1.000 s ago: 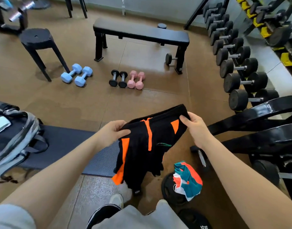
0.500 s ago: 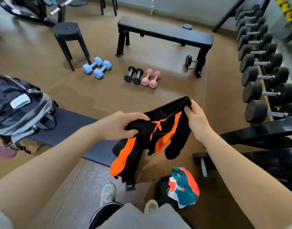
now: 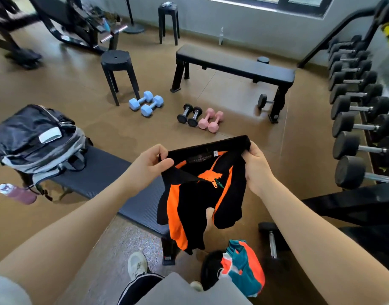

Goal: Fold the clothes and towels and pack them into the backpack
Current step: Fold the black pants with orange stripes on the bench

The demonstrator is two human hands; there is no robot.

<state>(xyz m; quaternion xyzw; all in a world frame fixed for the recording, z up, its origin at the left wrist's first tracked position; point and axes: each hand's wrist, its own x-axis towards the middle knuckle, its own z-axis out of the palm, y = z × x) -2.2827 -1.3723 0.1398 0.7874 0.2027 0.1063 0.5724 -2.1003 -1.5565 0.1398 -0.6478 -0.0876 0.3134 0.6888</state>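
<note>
Shorts of black stretch fabric with orange panels (image 3: 200,194) hang in the air in front of me, pinched at the waistband: my left hand (image 3: 149,166) closed on the left end, my right hand (image 3: 255,168) closed on the right. I judge this as the start of the fold; the legs dangle uneven, so next I need them squared before doubling them over. Nearest my feet, a crumpled teal, orange and white garment (image 3: 244,271) waits on a black weight plate. The long dark padded bench (image 3: 123,183) to my left offers a flat top, with the black and grey backpack (image 3: 35,142) on its far end and a pink bottle (image 3: 17,193) beside it. Farther off, blue dumbbells (image 3: 146,103) and a black stool (image 3: 117,73) stand clear of my path.
</note>
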